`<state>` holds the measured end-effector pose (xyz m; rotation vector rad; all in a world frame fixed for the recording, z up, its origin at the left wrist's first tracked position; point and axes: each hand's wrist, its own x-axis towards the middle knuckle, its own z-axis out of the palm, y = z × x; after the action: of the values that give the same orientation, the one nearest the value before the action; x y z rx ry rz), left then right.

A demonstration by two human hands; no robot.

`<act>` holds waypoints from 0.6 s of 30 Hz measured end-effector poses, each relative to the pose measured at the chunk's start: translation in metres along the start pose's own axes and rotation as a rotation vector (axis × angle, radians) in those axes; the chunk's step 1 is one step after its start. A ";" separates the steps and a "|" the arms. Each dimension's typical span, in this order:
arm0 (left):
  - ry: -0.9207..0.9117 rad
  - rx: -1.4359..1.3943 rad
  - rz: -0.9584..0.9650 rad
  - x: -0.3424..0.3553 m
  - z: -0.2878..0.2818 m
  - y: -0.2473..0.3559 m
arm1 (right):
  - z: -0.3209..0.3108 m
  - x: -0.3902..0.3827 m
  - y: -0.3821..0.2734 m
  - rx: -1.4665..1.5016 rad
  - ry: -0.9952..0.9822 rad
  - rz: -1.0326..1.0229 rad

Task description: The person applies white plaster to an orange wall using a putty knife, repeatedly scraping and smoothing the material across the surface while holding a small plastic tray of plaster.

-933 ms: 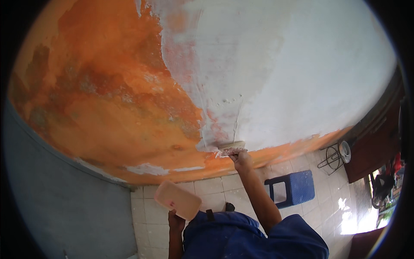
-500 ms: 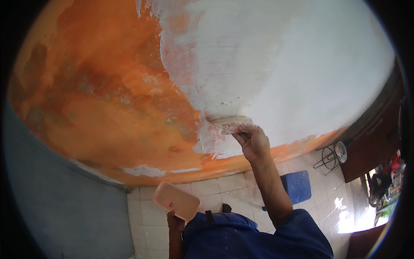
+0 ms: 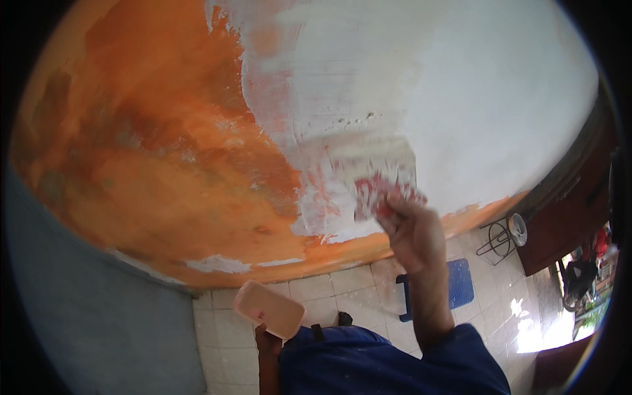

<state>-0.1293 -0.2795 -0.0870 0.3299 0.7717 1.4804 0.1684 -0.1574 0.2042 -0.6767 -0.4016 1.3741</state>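
My right hand (image 3: 416,236) grips the red, putty-smeared handle of a wide putty knife (image 3: 376,161). Its pale blade lies close against the wall; whether its edge touches is hard to tell through the motion blur. White putty (image 3: 474,118) covers the right of the wall, and orange paint (image 3: 171,151) shows on the left. Small crumbs of putty (image 3: 359,120) cling just above the blade. Low down, my left hand (image 3: 268,341) holds a peach-coloured plastic tub (image 3: 270,308) by its near side, fingers closed at the edge.
A blue plastic stool (image 3: 461,283) stands on the white floor tiles (image 3: 355,289) beside my right forearm. Farther right are a round metal-framed stool (image 3: 505,234), dark red furniture (image 3: 559,217) and a bright doorway. A grey surface (image 3: 85,283) bounds the left.
My right hand has moved right with the putty knife, and the blade has tilted to show its broad face. The left hand and tub have stayed almost still.
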 end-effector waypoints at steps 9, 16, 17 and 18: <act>-0.009 -0.071 -0.003 -0.004 -0.004 0.009 | -0.057 -0.002 0.103 -0.137 0.223 -0.264; -0.025 -0.061 0.054 0.004 -0.009 0.009 | -0.022 0.052 0.086 -0.683 0.277 -1.170; -0.038 -0.067 0.048 0.006 -0.008 0.009 | -0.013 0.059 0.084 -0.833 0.314 -1.331; -0.026 -0.075 0.042 0.007 -0.009 0.010 | -0.003 0.067 0.084 -0.979 0.341 -1.482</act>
<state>-0.1431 -0.2742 -0.0890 0.3097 0.6909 1.5379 0.1182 -0.0877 0.1391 -1.0180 -1.0260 -0.4241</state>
